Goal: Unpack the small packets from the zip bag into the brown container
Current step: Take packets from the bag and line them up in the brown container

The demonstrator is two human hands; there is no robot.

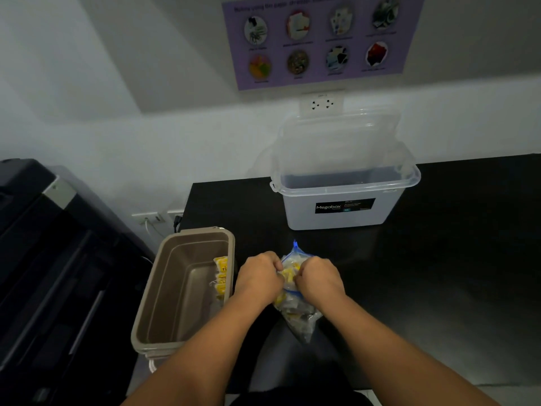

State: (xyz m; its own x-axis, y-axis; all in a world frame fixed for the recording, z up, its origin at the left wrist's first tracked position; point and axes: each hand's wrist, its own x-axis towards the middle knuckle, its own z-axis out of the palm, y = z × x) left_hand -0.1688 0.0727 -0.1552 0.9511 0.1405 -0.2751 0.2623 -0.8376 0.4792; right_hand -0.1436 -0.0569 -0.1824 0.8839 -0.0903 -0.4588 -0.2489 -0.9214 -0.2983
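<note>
**Record: zip bag being emptied at the worktop — risks noted**

Item 1. Dark machine (52, 259), far left, beside the worktop (439, 259). Not involved.

Item 2. Brown container (152, 303), open, standing at the worktop's left edge, its near end apparently overhanging the front. A few yellow packets (221, 276) lay against its right inner wall; most of the floor was bare. Judged risk: a knock from the left forearm could have shifted or tipped it off the edge.

Item 3. Left hand (259, 279), just right of the container, fingers curled closed on the bag's mouth and the packets there. Whether it pinched a packet or only plastic could not be told.

Item 4. Zip bag (298, 315), clear with a blue seal, lying on the worktop between both hands, well filled with small packets. Judged risk: pulling at the mouth from both sides could have split the film or spilled packets onto the dark worktop; the packets' strings could have snagged and dragged extras out.

Item 5. Right hand (317, 278), clenched on the opposite side of the mouth, touching the bag.

Item 6. Clear Megabox tub (342, 206), lid raised, behind the bag and well apart. Judged risk: packets going there by mistake.

Item 7. Purple poster (319, 39) on the wall above a socket.
</note>
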